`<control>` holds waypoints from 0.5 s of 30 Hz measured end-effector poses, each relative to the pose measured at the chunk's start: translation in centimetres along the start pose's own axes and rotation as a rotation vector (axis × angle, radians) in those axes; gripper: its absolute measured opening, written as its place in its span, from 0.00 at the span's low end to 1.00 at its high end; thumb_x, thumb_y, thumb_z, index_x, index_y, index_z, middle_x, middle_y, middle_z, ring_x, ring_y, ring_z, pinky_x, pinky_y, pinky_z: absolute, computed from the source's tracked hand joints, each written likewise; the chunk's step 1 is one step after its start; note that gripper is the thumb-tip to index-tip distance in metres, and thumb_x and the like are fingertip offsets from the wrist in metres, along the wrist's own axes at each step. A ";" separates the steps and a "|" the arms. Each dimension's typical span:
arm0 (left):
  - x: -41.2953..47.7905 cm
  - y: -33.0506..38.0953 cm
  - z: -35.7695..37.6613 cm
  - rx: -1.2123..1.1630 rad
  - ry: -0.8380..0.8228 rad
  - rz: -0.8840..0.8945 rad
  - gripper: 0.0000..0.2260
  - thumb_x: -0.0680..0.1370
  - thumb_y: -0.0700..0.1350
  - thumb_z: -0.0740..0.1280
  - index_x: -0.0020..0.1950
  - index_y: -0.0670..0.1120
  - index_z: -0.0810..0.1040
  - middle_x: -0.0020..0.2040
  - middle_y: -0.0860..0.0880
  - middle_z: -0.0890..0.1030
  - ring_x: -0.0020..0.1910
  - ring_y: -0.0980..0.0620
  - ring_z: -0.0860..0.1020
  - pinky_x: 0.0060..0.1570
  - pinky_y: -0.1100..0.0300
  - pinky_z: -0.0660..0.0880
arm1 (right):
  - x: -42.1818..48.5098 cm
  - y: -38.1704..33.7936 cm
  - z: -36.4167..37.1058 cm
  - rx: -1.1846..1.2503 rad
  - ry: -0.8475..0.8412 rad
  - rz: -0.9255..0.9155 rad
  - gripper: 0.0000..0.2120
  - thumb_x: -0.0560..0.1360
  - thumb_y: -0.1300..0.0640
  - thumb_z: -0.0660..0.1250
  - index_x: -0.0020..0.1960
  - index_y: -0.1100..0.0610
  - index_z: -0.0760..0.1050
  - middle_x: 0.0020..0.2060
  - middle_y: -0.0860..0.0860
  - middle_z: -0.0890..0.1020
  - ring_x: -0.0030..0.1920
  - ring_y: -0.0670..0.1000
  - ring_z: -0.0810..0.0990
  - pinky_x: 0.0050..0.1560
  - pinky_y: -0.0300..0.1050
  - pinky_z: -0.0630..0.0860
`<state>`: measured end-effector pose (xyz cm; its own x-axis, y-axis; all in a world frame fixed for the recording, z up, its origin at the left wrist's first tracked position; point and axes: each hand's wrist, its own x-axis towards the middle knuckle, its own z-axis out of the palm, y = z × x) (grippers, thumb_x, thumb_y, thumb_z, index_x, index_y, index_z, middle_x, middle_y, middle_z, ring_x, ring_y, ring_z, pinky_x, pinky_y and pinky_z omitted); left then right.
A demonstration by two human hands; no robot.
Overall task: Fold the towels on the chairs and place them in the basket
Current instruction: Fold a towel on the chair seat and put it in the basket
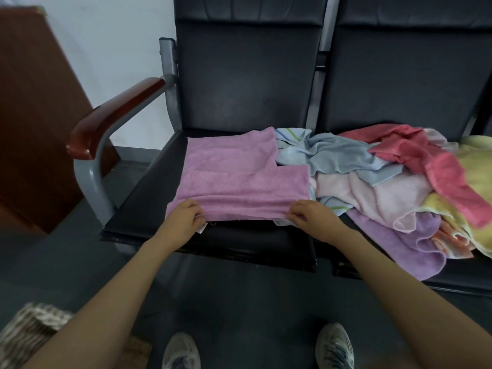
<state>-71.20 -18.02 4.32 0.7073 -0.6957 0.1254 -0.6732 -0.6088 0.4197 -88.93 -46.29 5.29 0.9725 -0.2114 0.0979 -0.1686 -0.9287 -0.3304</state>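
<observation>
towel: soft, light pink terry towel [239, 179] on black chair seat [149, 203], limp, holds folds.
hold: near-edge corners.
hands: left hand [183, 218] and right hand [308, 217] each pinch that edge.

- Pink towel [239, 177]: terry cloth, matt, short fuzzy nap, loose threads at the near edge.
- Heaped towels [386, 182]: soft matt cloth, the blue piece thinner and smoother.
- Chair seat [253, 243]: black leather-like covering, smooth, faint sheen, scuffed.
- Armrest [117, 113]: reddish wood, glossy varnish.
- Chair frame [89, 179]: grey painted metal, smooth.
- Basket [29, 328]: coarse woven fibre, rough.
</observation>
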 end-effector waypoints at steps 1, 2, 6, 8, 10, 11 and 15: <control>0.0 -0.1 0.0 -0.008 0.008 -0.010 0.08 0.79 0.42 0.63 0.54 0.41 0.80 0.57 0.50 0.72 0.55 0.55 0.71 0.56 0.67 0.64 | -0.1 0.0 0.0 0.042 0.021 0.039 0.08 0.77 0.51 0.65 0.48 0.54 0.80 0.46 0.46 0.80 0.50 0.51 0.78 0.50 0.48 0.75; -0.2 -0.1 0.0 0.001 0.011 -0.020 0.09 0.80 0.41 0.63 0.56 0.41 0.81 0.58 0.49 0.72 0.56 0.54 0.71 0.57 0.68 0.63 | -0.2 -0.2 -0.1 0.063 0.014 0.080 0.07 0.76 0.52 0.66 0.48 0.54 0.80 0.47 0.47 0.81 0.49 0.51 0.78 0.51 0.48 0.75; -1.2 0.9 -0.7 0.112 0.098 -0.039 0.10 0.80 0.43 0.62 0.54 0.43 0.82 0.55 0.47 0.76 0.56 0.47 0.71 0.56 0.58 0.67 | -0.8 -1.6 -0.6 -0.058 -0.095 0.144 0.13 0.74 0.44 0.66 0.49 0.53 0.79 0.46 0.47 0.79 0.48 0.49 0.77 0.47 0.46 0.75; -1.8 2.0 -1.3 0.059 0.146 -0.078 0.10 0.81 0.42 0.58 0.53 0.44 0.80 0.50 0.47 0.77 0.51 0.45 0.73 0.49 0.53 0.70 | -1.1 -2.4 0.1 -0.152 -0.033 0.143 0.13 0.76 0.46 0.63 0.50 0.55 0.77 0.49 0.49 0.78 0.50 0.52 0.76 0.48 0.47 0.74; -2.3 3.0 -1.8 -0.011 0.124 -0.110 0.08 0.81 0.41 0.56 0.52 0.43 0.75 0.46 0.46 0.77 0.46 0.44 0.75 0.42 0.52 0.71 | -1.3 -3.0 1.2 -0.189 0.045 0.156 0.13 0.79 0.50 0.58 0.51 0.58 0.76 0.50 0.53 0.78 0.52 0.56 0.75 0.47 0.48 0.74; -2.5 3.3 -1.9 -0.019 0.106 -0.102 0.06 0.81 0.40 0.57 0.51 0.43 0.73 0.46 0.45 0.78 0.44 0.43 0.76 0.41 0.52 0.71 | -1.3 -3.2 1.5 -0.193 0.067 0.172 0.13 0.80 0.52 0.57 0.50 0.59 0.75 0.49 0.55 0.78 0.52 0.57 0.75 0.46 0.48 0.73; -2.7 4.0 -3.1 -0.058 0.027 -0.097 0.06 0.80 0.40 0.57 0.56 0.44 0.70 0.48 0.44 0.77 0.42 0.49 0.74 0.41 0.55 0.71 | -0.9 -3.7 0.5 -0.126 0.175 0.279 0.10 0.80 0.57 0.56 0.49 0.61 0.73 0.49 0.58 0.78 0.53 0.60 0.76 0.46 0.50 0.70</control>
<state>-75.14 -17.39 8.39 0.7745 -0.6238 0.1051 -0.5884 -0.6493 0.4819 -89.07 -42.52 5.97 0.8457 -0.5011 0.1834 -0.4529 -0.8558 -0.2500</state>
